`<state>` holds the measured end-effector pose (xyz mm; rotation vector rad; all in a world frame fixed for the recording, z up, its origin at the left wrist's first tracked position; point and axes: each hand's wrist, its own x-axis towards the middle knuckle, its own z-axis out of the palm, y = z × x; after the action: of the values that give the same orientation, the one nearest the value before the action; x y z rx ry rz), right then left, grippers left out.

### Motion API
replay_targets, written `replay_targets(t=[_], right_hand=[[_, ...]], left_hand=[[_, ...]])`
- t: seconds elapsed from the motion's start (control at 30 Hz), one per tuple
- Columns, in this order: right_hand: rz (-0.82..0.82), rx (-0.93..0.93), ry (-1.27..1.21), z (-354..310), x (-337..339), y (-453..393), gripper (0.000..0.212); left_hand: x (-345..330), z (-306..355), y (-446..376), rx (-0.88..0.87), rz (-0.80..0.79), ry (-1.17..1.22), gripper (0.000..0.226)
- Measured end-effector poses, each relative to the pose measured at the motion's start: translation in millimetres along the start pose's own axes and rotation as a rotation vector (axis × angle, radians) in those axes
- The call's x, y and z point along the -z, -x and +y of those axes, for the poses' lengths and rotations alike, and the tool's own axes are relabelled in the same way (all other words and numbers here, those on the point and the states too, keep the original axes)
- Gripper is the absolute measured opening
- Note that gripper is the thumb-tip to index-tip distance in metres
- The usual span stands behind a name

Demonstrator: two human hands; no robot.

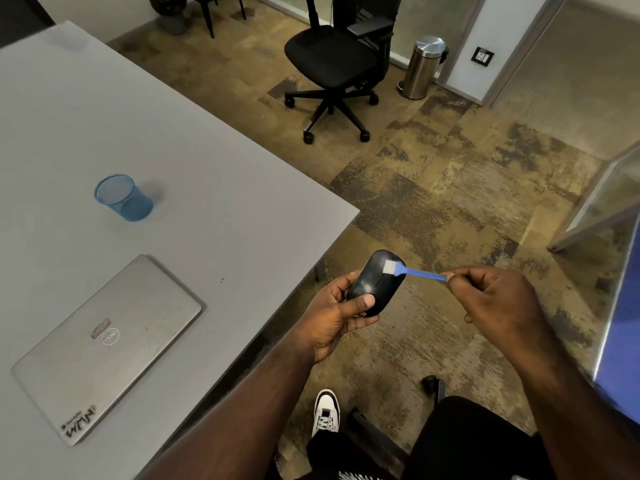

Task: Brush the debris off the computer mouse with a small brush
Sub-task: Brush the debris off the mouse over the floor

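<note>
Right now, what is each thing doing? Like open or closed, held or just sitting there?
Mouse: held off the table, gripped by the left hand.
Brush: pinched at its handle end by the right hand, white bristles touching the mouse.
Laptop: closed, flat on the table.
Blue mesh cup: upright on the table; contents cannot be told.
Office chair: unoccupied.
Metal bin: lid shut.

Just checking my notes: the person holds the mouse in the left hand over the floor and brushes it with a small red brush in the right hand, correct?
Not quite: the brush is blue, not red, as the head view shows. The rest holds: the left hand holds the mouse over the floor, and the right hand works the brush.
</note>
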<state>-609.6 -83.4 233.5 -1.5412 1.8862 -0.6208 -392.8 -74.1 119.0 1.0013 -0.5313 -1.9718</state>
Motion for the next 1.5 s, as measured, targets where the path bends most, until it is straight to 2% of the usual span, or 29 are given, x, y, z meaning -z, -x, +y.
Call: replay_targets(t=[0.1,0.27,0.4,0.5,0.6,0.73,0.8,0.87,0.97,1.0,1.1,1.17,1.27,1.37,1.43,1.5], right_hand=[[0.094,-0.013,-0.001,2,3,-4,0.027],[0.005,0.053,-0.011,0,-1,0,0.023],[0.151,0.020,0.042,8,0,-5,0.014],[0.094,0.051,-0.042,6,-1,-3,0.016],[0.042,0.075,0.017,8,-5,-1,0.014],[0.206,0.040,0.093,16,3,-8,0.019],[0.163,0.065,-0.026,17,6,-6,0.016],[0.030,0.134,-0.105,16,7,-1,0.017],[-0.164,0.206,-0.056,17,1,6,0.020],[-0.148,0.209,-0.018,18,-1,5,0.018],[0.066,0.174,0.096,19,0,-1,0.014],[0.126,0.178,0.106,19,3,-3,0.017],[-0.010,0.207,-0.032,19,4,-2,0.016],[-0.173,0.261,-0.030,17,0,5,0.014],[-0.100,0.241,0.025,15,-4,6,0.014],[0.062,0.174,0.070,14,-2,2,0.013]], left_hand=[[0,-1,0,0.004,-0.006,-0.003,0.050],[-2,1,0,0.002,-0.010,0.016,0.050],[-2,-1,1,0.005,-0.016,0.013,0.049],[-2,0,2,0.005,-0.019,0.027,0.049],[-2,1,3,0.009,-0.026,0.034,0.052],[-1,-1,4,0.024,-0.019,0.071,0.055],[0,0,5,0.038,-0.029,0.115,0.056],[0,0,4,0.053,-0.040,0.165,0.057],[0,-1,4,0.059,-0.048,0.231,0.055],[0,-1,4,0.062,-0.052,0.244,0.057],[-2,-1,4,0.076,-0.049,0.282,0.066],[-2,0,4,0.077,-0.043,0.315,0.062],[-2,0,3,0.081,-0.035,0.343,0.053],[-3,0,2,0.076,-0.035,0.352,0.053],[-3,0,2,0.057,-0.044,0.320,0.052],[-4,-2,3,0.032,-0.037,0.259,0.052]])
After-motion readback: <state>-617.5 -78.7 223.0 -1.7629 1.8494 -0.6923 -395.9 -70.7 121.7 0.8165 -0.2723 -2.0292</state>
